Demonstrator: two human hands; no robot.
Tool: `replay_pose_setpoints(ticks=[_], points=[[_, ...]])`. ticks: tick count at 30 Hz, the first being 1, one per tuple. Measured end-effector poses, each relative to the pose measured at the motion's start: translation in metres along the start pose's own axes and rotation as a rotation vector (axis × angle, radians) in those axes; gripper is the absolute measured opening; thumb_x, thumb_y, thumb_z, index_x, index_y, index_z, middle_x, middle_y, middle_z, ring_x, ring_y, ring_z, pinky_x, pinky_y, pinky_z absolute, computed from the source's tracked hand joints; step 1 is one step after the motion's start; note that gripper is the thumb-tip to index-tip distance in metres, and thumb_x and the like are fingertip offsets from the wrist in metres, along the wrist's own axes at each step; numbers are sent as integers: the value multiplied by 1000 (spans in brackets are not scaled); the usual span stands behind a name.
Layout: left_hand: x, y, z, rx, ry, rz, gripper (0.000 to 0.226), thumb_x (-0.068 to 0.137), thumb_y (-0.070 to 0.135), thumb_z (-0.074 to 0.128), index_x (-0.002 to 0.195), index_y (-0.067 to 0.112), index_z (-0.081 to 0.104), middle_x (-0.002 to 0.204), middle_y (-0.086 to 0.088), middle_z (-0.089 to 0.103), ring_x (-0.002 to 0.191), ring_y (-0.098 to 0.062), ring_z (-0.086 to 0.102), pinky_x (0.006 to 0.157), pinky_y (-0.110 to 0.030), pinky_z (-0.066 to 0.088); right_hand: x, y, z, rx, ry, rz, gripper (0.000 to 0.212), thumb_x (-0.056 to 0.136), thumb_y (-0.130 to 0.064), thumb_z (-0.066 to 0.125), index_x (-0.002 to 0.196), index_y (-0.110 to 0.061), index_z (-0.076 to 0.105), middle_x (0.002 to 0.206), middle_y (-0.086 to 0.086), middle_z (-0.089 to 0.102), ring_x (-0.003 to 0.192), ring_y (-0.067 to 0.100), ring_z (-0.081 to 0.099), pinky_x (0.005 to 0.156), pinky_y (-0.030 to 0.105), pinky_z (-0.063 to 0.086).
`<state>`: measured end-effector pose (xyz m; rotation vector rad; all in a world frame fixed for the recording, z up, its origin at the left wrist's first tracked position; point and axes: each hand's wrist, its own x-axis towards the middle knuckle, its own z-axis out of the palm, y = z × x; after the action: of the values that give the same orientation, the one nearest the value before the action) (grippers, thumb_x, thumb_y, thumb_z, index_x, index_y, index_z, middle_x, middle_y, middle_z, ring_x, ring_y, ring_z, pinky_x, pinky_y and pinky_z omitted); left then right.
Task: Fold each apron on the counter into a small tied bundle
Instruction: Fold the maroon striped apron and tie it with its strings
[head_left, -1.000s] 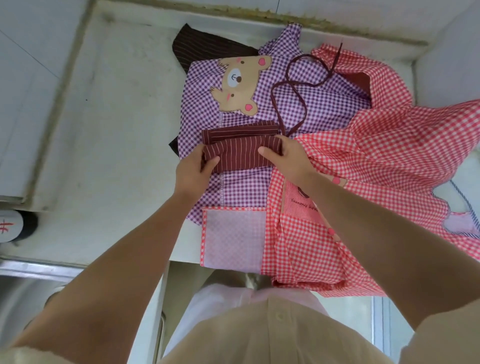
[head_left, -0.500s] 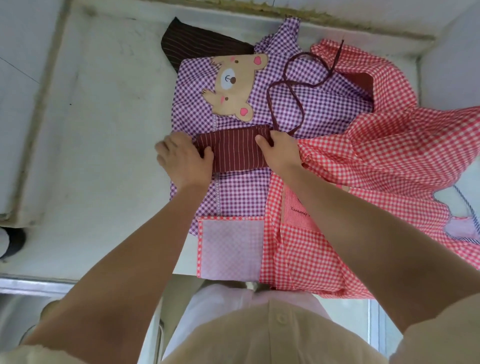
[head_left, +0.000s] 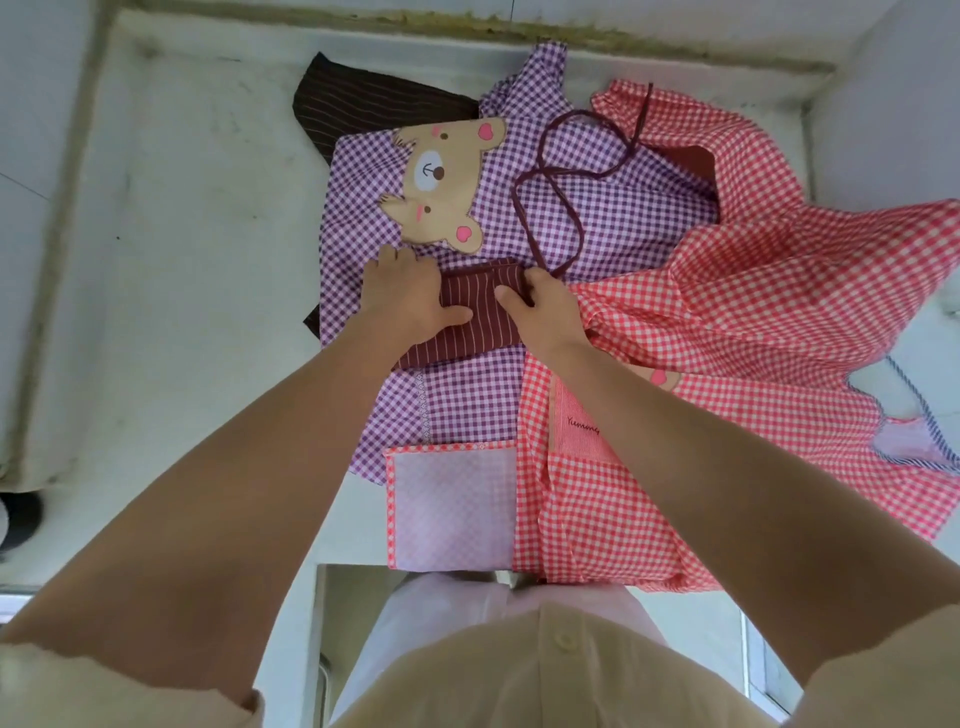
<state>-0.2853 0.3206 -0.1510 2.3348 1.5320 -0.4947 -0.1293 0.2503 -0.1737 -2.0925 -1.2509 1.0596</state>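
A maroon striped apron (head_left: 470, 325), folded into a narrow packet, lies on top of a purple checked apron (head_left: 613, 218) with a bear patch. My left hand (head_left: 410, 296) lies over the packet's left end, thumb pressing on the stripes. My right hand (head_left: 545, 306) holds the packet's right end, where its dark maroon tie cord (head_left: 540, 171) leaves and loops across the purple fabric. A red checked apron (head_left: 779, 291) is heaped to the right, partly under my right forearm.
The aprons lie on a white counter (head_left: 197, 249) with a wall corner at the far right. A dark brown striped cloth (head_left: 353, 106) pokes out behind the purple apron. A pink-edged pocket panel (head_left: 449, 504) hangs over the counter's near edge.
The striped packet has been folded narrower. My left hand moved in over its left end and my hands are now close together.
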Motion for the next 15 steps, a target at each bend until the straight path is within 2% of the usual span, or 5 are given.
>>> replay_pose_setpoints(ticks=[4, 7, 10, 13, 15], points=[[-9, -4, 2, -92, 15, 70, 56, 83, 63, 60, 103, 11, 50, 110, -11, 60, 100, -29, 56, 85, -39, 42, -9, -3, -7, 83, -22, 6, 25, 97, -27, 59, 110, -6, 58, 105, 7, 67, 96, 21, 64, 87, 40, 55], [-21, -5, 0, -350, 10, 44, 55, 85, 54, 65, 115, 11, 51, 107, -2, 62, 96, -24, 60, 82, -38, 47, -16, -7, -9, 214, 38, 26, 34, 93, -24, 66, 118, -7, 49, 111, 6, 59, 103, 20, 60, 91, 36, 53], [-34, -6, -3, -771, -1, -46, 65, 83, 46, 72, 130, 10, 45, 117, -1, 58, 105, -21, 59, 92, -40, 51, -22, -13, -13, 372, 138, 54, 55, 88, -27, 72, 128, -7, 40, 123, 9, 50, 111, 20, 54, 98, 35, 49], [-51, -3, -5, -1142, -14, -33, 67, 80, 44, 76, 133, 14, 50, 122, -2, 65, 106, -17, 65, 95, -39, 53, -35, -23, -21, 656, -26, 123, 57, 91, -28, 69, 134, -4, 41, 126, 11, 58, 110, 20, 61, 93, 32, 53], [-64, 4, -5, -1280, -71, 26, 47, 84, 36, 75, 125, 20, 58, 112, -1, 70, 98, -16, 70, 91, -38, 56, -46, -27, -25, 801, -205, 114, 45, 93, -25, 66, 132, -6, 53, 123, 12, 66, 109, 23, 66, 92, 38, 56]])
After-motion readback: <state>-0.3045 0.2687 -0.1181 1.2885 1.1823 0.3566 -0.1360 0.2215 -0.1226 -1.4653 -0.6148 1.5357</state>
